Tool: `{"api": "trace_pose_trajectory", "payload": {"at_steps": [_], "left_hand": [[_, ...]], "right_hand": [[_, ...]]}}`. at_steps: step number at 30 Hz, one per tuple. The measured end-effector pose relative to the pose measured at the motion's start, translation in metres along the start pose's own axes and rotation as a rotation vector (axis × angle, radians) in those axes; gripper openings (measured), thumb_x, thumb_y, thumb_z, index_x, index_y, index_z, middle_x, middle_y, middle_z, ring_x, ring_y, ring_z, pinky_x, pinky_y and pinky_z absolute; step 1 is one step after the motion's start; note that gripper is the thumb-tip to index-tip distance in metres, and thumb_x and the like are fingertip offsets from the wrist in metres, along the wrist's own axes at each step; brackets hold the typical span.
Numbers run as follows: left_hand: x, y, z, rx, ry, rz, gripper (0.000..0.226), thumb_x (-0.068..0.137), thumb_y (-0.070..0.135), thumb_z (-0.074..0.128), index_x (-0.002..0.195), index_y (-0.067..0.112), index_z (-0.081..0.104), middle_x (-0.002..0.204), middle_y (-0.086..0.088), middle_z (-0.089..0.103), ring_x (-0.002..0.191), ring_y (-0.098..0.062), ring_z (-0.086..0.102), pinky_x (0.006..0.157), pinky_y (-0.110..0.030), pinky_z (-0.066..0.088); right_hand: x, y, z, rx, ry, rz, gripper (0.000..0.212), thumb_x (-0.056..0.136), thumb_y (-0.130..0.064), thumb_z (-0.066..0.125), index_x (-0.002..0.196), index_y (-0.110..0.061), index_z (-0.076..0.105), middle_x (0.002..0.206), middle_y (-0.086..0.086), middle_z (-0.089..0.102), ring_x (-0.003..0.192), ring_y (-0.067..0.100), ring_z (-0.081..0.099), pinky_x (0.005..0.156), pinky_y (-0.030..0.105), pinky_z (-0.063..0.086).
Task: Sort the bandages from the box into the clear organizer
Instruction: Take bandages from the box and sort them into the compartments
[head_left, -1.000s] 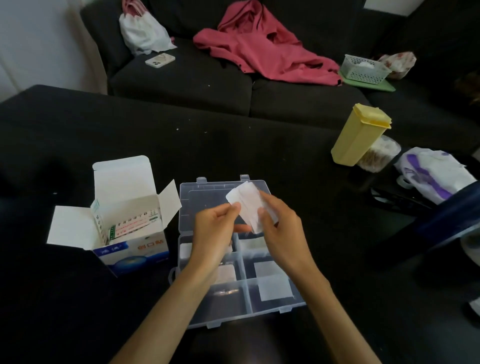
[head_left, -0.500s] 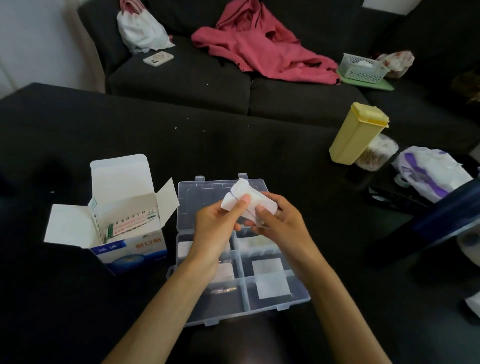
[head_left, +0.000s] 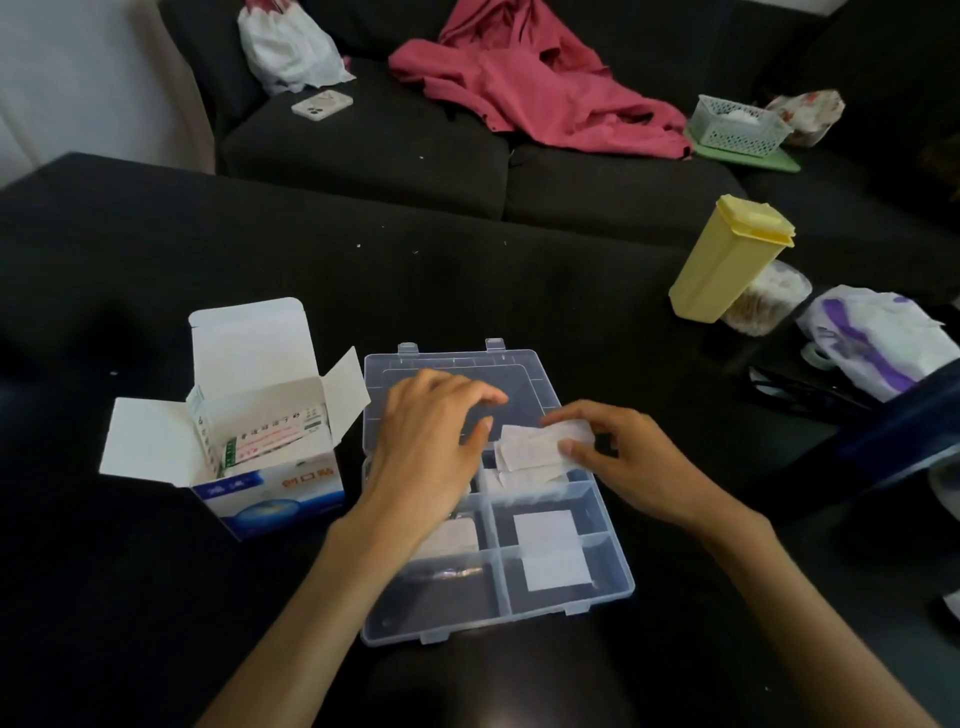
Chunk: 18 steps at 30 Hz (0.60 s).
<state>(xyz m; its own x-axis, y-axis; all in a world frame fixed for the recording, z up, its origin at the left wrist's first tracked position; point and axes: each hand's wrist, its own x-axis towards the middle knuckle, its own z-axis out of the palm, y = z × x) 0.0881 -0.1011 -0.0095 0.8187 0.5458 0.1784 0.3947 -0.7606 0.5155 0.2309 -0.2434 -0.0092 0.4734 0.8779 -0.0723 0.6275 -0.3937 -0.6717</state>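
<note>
The clear organizer (head_left: 618, 587) lies open on the black table, its lid flat behind it. My right hand (head_left: 623, 462) pinches a small stack of white bandages (head_left: 535, 448) low over the organizer's far right compartment. My left hand (head_left: 431, 447) hovers over the left compartments with relaxed fingers and holds nothing. White pads (head_left: 553, 548) lie in the middle right compartment, another bandage (head_left: 457, 535) in a left one. The open white and blue bandage box (head_left: 270, 488) stands left of the organizer with several wrapped bandages (head_left: 270, 439) inside.
A yellow lidded container (head_left: 727, 260) and a clear jar (head_left: 769, 301) stand at the table's right, beside a white and purple bag (head_left: 878, 338). Behind the table a dark sofa (head_left: 363, 150) holds a red garment (head_left: 530, 88), a phone (head_left: 322, 104) and a basket (head_left: 737, 124).
Both hands have dropped from above the lid toward the organizer. My left hand has let go of the bandages and moved left; my right hand has lowered them over the far right compartment.
</note>
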Motion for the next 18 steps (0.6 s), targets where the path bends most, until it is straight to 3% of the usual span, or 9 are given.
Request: {"api": "trace_pose_trajectory", "payload": {"at_steps": [2,5,7,10,13,18], "left_hand": [[-0.002,-0.001,0.001,0.035,-0.045,0.045,0.030,0.096,0.033,0.047,0.125,0.039,0.052,0.133,0.015,0.049,0.130,-0.007,0.031,0.111,-0.030,0.018],[-0.005,0.001,0.000,0.047,-0.108,0.105,0.031,0.098,0.031,0.044,0.127,0.039,0.050,0.132,0.015,0.048,0.129,-0.006,0.027,0.112,-0.029,0.013],[-0.006,0.002,0.001,0.093,-0.157,0.158,0.032,0.099,0.032,0.042,0.129,0.036,0.049,0.131,0.015,0.049,0.128,-0.006,0.029,0.113,-0.029,0.009],[-0.007,0.001,0.005,0.214,-0.188,0.246,0.033,0.100,0.032,0.040,0.131,0.035,0.049,0.131,0.014,0.051,0.128,-0.009,0.032,0.115,-0.034,0.007],[-0.007,0.001,0.006,0.281,-0.151,0.300,0.033,0.098,0.029,0.044,0.129,0.033,0.053,0.131,0.011,0.051,0.128,-0.013,0.032,0.114,-0.036,0.010],[-0.011,0.001,0.011,0.300,-0.169,0.256,0.041,0.093,0.050,0.041,0.127,0.033,0.056,0.136,0.009,0.040,0.129,-0.014,0.026,0.112,-0.035,0.010]], "right_hand": [[0.000,0.001,0.008,-0.014,-0.023,0.001,0.025,0.092,-0.018,0.054,0.112,-0.033,0.056,0.118,-0.015,0.055,0.113,0.006,0.049,0.089,0.029,0.051],[-0.001,0.003,0.017,-0.071,-0.041,0.034,0.021,0.096,-0.021,0.048,0.110,-0.036,0.054,0.104,-0.017,0.051,0.101,0.004,0.046,0.087,0.020,0.042],[-0.001,0.003,0.019,-0.165,-0.048,0.036,0.024,0.097,-0.024,0.044,0.115,-0.032,0.058,0.097,-0.018,0.050,0.093,0.002,0.043,0.085,0.021,0.034],[0.001,0.000,0.021,-0.457,-0.056,-0.043,0.029,0.098,-0.028,0.043,0.121,-0.030,0.059,0.110,-0.010,0.060,0.096,0.003,0.043,0.085,0.020,0.028],[0.007,-0.009,0.017,-0.562,-0.047,-0.067,0.026,0.095,-0.029,0.048,0.118,-0.030,0.062,0.112,-0.007,0.063,0.099,0.009,0.053,0.091,0.022,0.035],[0.022,-0.020,0.009,-0.664,-0.071,-0.047,0.014,0.090,-0.027,0.059,0.099,-0.027,0.070,0.097,-0.007,0.069,0.080,0.009,0.062,0.072,0.018,0.051]]}}
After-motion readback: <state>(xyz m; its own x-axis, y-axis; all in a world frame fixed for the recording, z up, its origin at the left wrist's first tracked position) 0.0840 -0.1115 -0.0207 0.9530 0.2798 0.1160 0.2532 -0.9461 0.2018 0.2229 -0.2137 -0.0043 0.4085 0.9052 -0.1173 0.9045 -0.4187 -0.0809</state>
